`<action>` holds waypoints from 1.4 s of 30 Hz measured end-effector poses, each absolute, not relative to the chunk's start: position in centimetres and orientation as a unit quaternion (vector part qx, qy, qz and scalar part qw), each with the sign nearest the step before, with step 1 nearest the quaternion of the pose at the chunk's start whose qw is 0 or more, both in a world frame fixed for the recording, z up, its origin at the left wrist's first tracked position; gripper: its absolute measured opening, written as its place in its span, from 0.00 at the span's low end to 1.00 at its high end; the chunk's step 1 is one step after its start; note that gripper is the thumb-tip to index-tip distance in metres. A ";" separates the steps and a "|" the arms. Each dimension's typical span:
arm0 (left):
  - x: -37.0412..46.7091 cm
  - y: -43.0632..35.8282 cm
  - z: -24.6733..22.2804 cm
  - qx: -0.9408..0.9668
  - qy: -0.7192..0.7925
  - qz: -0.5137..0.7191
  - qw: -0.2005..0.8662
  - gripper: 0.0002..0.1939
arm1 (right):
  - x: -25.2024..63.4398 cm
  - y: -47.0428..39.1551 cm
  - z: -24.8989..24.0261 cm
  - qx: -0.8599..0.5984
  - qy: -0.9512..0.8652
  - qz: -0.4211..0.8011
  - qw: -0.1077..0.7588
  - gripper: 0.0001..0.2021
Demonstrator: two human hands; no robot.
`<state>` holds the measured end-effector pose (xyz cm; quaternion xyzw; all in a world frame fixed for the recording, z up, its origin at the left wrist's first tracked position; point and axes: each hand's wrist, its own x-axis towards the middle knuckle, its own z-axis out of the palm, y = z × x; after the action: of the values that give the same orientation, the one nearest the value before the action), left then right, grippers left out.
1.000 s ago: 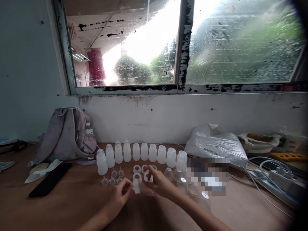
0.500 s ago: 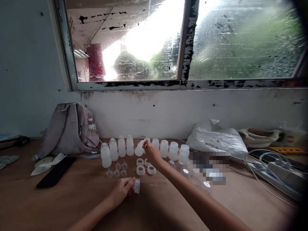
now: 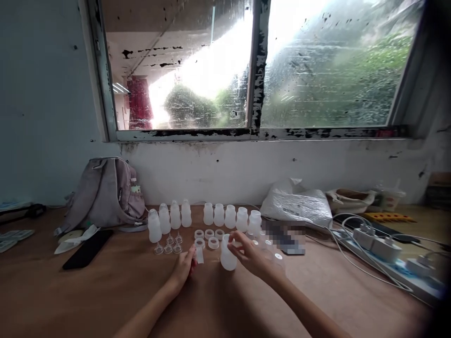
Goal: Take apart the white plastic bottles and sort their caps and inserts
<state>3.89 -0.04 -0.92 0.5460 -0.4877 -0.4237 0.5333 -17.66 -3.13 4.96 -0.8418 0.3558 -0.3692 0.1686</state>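
Observation:
My left hand [image 3: 183, 267] is closed on a clear screw ring [image 3: 200, 255], held on edge just above the table. To its right, my right hand [image 3: 246, 252] pinches the neck of a frosted baby bottle [image 3: 228, 258], which is roughly upright and has no cap. Beyond the hands lie several loose screw rings [image 3: 213, 242]. Clear bottle teats [image 3: 168, 245] sit in a cluster to the left. At the back right stands a row of open bottles [image 3: 230, 217]. Capped bottles [image 3: 175, 216] stand at the back left. Clear dome covers [image 3: 278, 263] are partly hidden behind my right forearm.
A grey backpack [image 3: 102, 195] leans against the wall at left, with a black phone-like slab [image 3: 88, 249] before it. On the right are a silver plastic bag [image 3: 299, 204], a cloth pouch [image 3: 350, 201] and a power strip [image 3: 380, 267] with white cables.
My right hand has brought a bottle from the back row toward me, beside my left hand. My left hand still holds the ring, now slightly farther forward. The view has turned right.

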 end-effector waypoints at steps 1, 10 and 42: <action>3.8 0.3 -0.9 0.539 -0.499 -0.427 0.527 0.28 | -17.3 -3.1 4.0 -0.833 0.350 -0.379 0.202 0.14; 3.0 2.5 0.2 0.464 -0.554 -0.457 0.518 0.22 | -14.6 -1.3 1.0 -0.840 0.322 -0.356 0.252 0.22; 4.6 2.4 1.0 0.408 -0.527 -0.494 0.559 0.22 | -16.7 -0.6 2.2 -0.872 0.330 -0.354 0.076 0.23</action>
<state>4.57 2.35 0.95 0.4080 -0.5265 -0.4938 0.5590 -16.74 -0.63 2.21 -0.8716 0.3299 -0.3544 0.0763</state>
